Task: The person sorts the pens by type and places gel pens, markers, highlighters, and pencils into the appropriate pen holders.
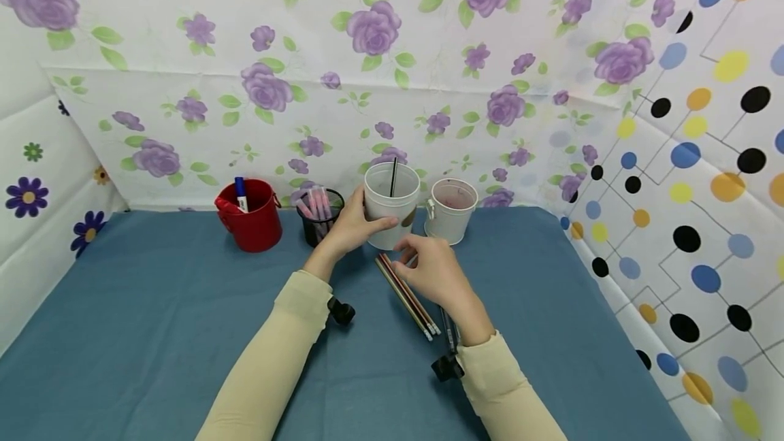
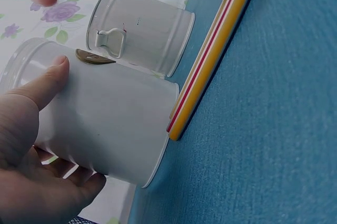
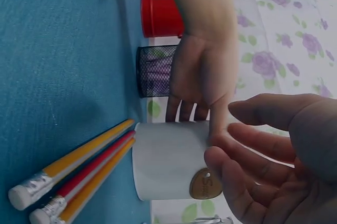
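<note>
The white cup (image 1: 392, 206) was gripped by the left hand (image 1: 350, 226), fingers curled round it. The right hand (image 1: 431, 271), fingers loosely spread and holding nothing, hovered over the pencils (image 1: 407, 295) on the counter (image 1: 153, 318). A pinch on one pencil was judged to be needed next.

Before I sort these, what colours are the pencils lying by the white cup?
Yellow and red pencils, clearest in the right wrist view.

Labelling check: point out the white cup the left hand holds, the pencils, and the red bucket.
white cup (image 1: 392, 213), head view, front wall.
pencils (image 1: 407, 295), head view, mid-shafts.
red bucket (image 1: 254, 226), head view, front wall.
</note>
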A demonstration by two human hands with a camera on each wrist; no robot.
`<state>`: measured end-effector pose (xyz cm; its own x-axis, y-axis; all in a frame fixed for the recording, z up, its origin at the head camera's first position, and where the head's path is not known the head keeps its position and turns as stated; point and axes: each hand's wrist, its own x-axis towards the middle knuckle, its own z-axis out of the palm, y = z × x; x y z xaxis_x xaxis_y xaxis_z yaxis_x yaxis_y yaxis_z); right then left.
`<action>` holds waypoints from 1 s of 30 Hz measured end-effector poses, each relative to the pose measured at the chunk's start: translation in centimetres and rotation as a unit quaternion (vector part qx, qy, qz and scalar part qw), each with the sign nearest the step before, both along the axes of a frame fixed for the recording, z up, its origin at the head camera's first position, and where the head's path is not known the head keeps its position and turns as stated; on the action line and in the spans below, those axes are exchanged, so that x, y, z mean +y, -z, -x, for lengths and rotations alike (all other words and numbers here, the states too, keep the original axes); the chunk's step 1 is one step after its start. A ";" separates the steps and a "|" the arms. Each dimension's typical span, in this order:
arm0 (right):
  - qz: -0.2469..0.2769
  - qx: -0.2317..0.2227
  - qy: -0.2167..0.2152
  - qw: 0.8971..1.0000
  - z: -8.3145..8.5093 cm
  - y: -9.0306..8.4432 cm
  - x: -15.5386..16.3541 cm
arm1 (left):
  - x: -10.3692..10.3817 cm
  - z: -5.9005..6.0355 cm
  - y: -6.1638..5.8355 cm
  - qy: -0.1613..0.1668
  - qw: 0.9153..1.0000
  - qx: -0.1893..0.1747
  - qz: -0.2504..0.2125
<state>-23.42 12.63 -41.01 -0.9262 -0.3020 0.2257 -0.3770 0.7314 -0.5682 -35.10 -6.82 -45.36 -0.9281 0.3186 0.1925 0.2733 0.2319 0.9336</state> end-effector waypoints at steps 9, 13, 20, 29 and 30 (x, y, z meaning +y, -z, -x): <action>-0.050 -0.047 -0.011 0.998 0.1 1.1 -0.2 | -0.1 0.3 0.1 -0.005 1.000 -0.008 -0.004; -0.076 -0.066 -0.020 0.995 0.1 1.4 -0.3 | 0.0 0.1 -0.2 -0.005 1.000 -0.017 -0.006; -0.116 -0.083 -0.018 0.990 -0.1 1.9 -0.4 | 0.1 -1.5 -2.5 0.000 1.000 -0.016 0.005; -0.141 -0.100 -0.002 0.985 -0.3 2.6 -0.5 | 0.1 0.3 0.1 -0.007 1.000 -0.006 0.003; -0.139 -0.101 -0.002 0.985 -0.3 2.6 -0.5 | 0.1 0.3 0.1 -0.008 1.000 -0.006 0.005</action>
<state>-23.07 12.10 -43.64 -0.9421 -0.3308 -0.0546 -0.2811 0.8682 -0.4090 -35.40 -6.68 -45.48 -0.9355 0.3056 0.1777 0.2576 0.2451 0.9347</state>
